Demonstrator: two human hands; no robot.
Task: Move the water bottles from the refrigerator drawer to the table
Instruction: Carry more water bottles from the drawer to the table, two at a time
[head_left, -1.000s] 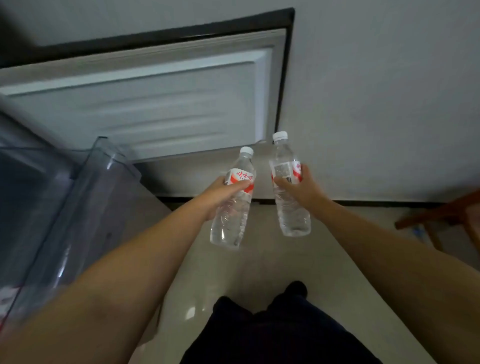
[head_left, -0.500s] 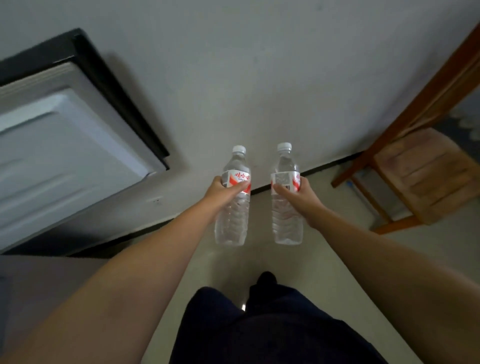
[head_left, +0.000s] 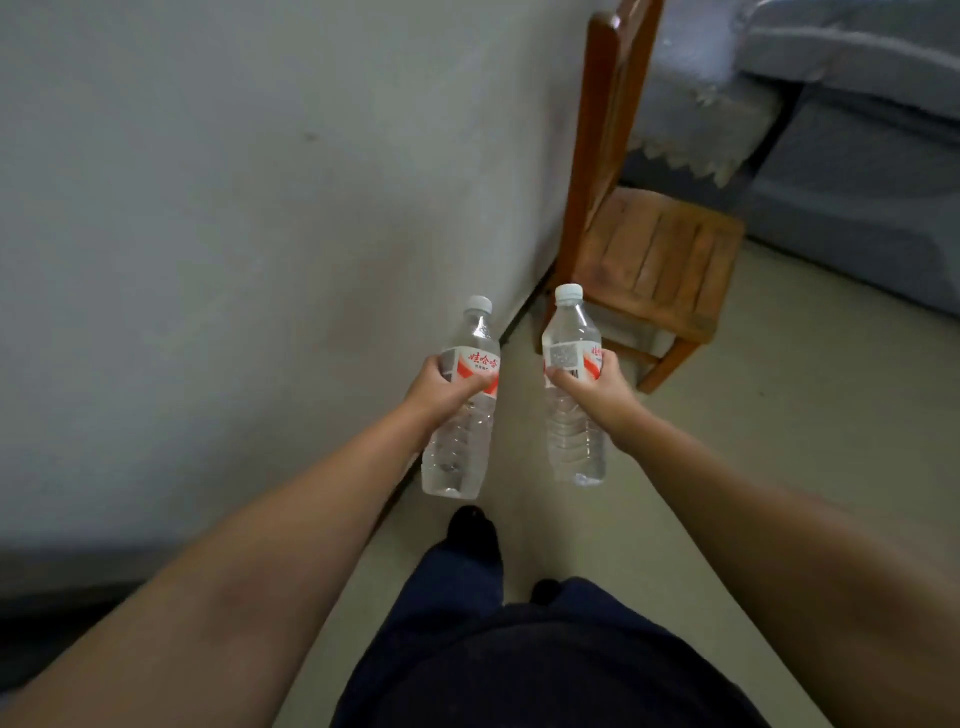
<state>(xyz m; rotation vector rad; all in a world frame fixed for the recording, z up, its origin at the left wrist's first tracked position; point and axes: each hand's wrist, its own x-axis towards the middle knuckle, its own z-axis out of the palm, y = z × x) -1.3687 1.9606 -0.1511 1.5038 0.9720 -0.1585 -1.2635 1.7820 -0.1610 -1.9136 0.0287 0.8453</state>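
I hold two clear water bottles with white caps and red-and-white labels out in front of me, roughly upright. My left hand (head_left: 444, 389) is wrapped around the label of the left bottle (head_left: 460, 447), which leans slightly right at the top. My right hand (head_left: 592, 387) grips the right bottle (head_left: 574, 441) at its label. The bottles are a hand's width apart and do not touch. The refrigerator, its drawer and the table are out of view.
A white wall (head_left: 234, 234) runs along my left. A wooden chair (head_left: 654, 254) stands ahead against the wall. A grey sofa with a lace cover (head_left: 852, 171) fills the upper right. Pale floor (head_left: 779, 415) stretches ahead; my dark trousers and feet are below.
My view has swung right: the open refrigerator door and drawer have left the frame, and the chair and sofa have come in. Both hands still hold their bottles.
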